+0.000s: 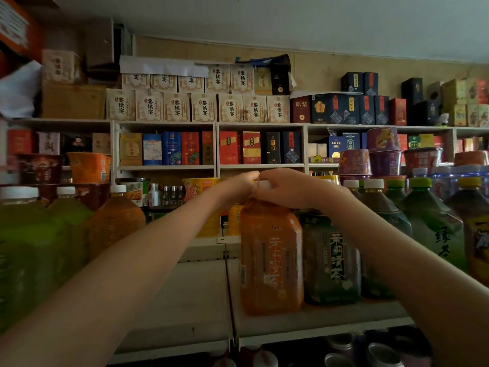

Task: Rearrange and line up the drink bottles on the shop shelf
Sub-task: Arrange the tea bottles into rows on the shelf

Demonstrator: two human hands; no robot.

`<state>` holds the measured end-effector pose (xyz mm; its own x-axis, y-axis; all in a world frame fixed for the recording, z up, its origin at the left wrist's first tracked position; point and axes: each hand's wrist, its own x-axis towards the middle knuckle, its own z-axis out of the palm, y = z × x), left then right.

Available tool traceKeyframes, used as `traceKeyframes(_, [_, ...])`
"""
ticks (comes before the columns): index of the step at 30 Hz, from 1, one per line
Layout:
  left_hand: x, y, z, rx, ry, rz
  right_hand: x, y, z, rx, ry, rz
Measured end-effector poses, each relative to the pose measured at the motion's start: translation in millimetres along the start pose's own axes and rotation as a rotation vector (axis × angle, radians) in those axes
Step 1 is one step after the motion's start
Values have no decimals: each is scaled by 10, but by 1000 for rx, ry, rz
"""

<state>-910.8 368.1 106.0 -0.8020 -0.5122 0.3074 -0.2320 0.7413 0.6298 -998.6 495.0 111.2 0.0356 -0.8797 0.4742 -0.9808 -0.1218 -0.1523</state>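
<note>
A large orange tea bottle (271, 258) with a white cap stands upright on the white shelf (195, 300), near its front edge. My right hand (285, 190) grips the bottle's neck and cap from the right. From the left, my left hand (238, 188) curls round the same neck, so most of the cap is hidden. A dark green tea bottle (332, 263) touches the orange one on its right. More dark bottles (434, 226) run on to the right.
Green bottles (31, 247) and another orange bottle (116, 221) stand at the left, with a bare gap of shelf between them and the held bottle. Yellow cans (211, 223) and noodle cups sit behind. Boxed goods fill the wall shelves above.
</note>
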Motion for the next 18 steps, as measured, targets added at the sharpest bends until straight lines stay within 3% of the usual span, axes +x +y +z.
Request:
traceKeyframes(11, [-30,-39,-25,18,-60,-6,2,21,21,26,-5,-17])
traceKeyframes(18, [-124,-73,-30,-76,11,-70,-22,-9,16,7,22,49])
